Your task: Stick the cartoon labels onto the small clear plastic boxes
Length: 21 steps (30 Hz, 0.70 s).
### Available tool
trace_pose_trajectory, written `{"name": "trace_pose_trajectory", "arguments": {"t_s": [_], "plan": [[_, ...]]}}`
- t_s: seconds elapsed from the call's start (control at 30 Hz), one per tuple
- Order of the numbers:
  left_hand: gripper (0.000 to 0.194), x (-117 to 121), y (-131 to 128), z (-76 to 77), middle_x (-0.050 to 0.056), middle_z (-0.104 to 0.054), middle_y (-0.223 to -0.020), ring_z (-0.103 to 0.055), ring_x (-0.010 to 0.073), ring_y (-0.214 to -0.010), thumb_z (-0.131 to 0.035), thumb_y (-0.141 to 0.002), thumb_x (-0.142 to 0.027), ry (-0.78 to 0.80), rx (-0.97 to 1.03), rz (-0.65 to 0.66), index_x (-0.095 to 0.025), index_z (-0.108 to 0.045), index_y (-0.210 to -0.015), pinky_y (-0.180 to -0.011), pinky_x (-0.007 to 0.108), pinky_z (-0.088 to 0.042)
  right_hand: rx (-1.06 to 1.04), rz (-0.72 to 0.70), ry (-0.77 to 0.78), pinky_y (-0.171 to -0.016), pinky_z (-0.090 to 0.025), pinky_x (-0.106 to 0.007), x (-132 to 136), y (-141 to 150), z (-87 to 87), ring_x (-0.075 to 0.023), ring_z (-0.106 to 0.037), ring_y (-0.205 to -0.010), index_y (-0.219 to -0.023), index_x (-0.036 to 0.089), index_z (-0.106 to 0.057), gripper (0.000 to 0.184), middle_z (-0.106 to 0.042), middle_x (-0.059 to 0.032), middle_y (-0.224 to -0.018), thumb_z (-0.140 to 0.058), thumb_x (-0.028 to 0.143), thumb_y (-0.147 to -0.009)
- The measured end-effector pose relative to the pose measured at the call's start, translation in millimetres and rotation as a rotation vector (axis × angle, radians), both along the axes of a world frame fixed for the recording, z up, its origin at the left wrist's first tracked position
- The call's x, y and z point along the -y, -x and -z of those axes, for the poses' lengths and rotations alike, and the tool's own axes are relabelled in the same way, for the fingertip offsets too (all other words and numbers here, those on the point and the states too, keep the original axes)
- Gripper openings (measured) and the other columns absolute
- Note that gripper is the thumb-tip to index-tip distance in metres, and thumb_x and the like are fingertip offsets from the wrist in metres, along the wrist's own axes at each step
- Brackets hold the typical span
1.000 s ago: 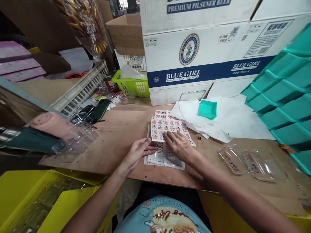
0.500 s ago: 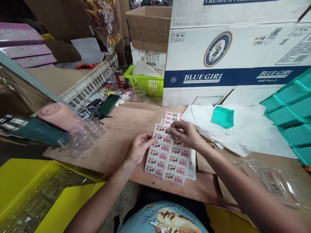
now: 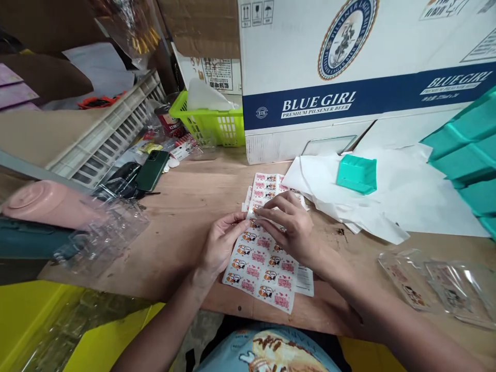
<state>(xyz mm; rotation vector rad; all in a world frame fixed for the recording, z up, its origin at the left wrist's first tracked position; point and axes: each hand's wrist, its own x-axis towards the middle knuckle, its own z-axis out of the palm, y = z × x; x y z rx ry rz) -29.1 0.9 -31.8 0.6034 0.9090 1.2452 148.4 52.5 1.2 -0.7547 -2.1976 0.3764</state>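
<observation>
A sticker sheet (image 3: 260, 268) with rows of small pink and orange cartoon stickers is lifted just above the wooden table (image 3: 186, 217), in front of me. My left hand (image 3: 220, 245) pinches its upper left corner. My right hand (image 3: 289, 227) is curled over the sheet's top edge, fingertips pinching at the same corner. More sticker sheets (image 3: 266, 187) lie flat on the table just beyond both hands.
Clear plastic blister shells (image 3: 434, 289) lie at the right and several more (image 3: 101, 237) at the left. White paper (image 3: 403, 196) carries a small teal box (image 3: 356, 174). A Blue Girl carton (image 3: 349, 77), a green basket (image 3: 211, 124), a phone (image 3: 152, 170) and teal trays (image 3: 468, 155) stand behind.
A second ago both hands pressed on the stack lying flat; since then they lifted one sheet toward me, and now both pinch its upper left corner. The camera shifted closer.
</observation>
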Motion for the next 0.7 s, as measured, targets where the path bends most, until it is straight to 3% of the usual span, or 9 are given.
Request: {"name": "trace_pose_trajectory", "arguments": {"t_s": [0.2, 0.4, 0.6, 0.7], "plan": [[0.007, 0.7, -2.2, 3.5, -0.001, -0.061, -0.086, -0.057, 0.0086, -0.082, -0.070, -0.085, -0.019, -0.185, -0.172, -0.025, -0.020, -0.075, -0.090, -0.078, 0.020, -0.046, -0.040, -0.007, 0.061, -0.074, -0.049, -0.039, 0.1, 2.1, 9.0, -0.0225, -0.054, -0.082, -0.102, 0.016, -0.074, 0.017, -0.069, -0.0087, -0.084, -0.063, 0.023, -0.092], [0.013, 0.0, 0.5, 1.6, 0.001, -0.053, -0.083, -0.051, 0.0110, -0.082, -0.066, -0.088, -0.019, -0.373, -0.431, -0.031, -0.021, -0.076, -0.096, -0.074, 0.022, -0.043, -0.078, 0.000, 0.216, -0.072, -0.046, -0.036, 6.1, 8.2, 6.2, -0.0192, -0.056, -0.075, -0.093, 0.017, -0.073, 0.017, -0.070, -0.0058, -0.077, -0.057, 0.020, -0.093], [0.010, 3.4, -5.1, 7.9, 0.000, -0.057, -0.082, -0.055, 0.0107, -0.078, -0.071, -0.084, -0.025, -0.219, -0.346, -0.047, -0.019, -0.075, -0.091, -0.072, 0.021, -0.046, -0.454, 0.213, 0.789, -0.055, -0.041, -0.028, -7.6, 5.3, 11.9, -0.0124, -0.051, -0.057, -0.072, 0.018, -0.066, 0.021, -0.062, -0.0006, -0.064, -0.064, 0.033, -0.086], [0.018, 1.2, -3.0, 18.6, 0.002, -0.067, -0.090, -0.062, 0.0134, -0.082, -0.074, -0.081, -0.030, -0.125, -0.396, -0.089, -0.018, -0.074, -0.094, -0.079, 0.025, -0.051, -0.577, 0.278, 0.721, -0.060, -0.043, -0.029, -15.9, -8.1, 5.4, -0.0143, -0.055, -0.065, -0.076, 0.019, -0.067, 0.019, -0.063, -0.0020, -0.071, -0.066, 0.035, -0.086]]}}
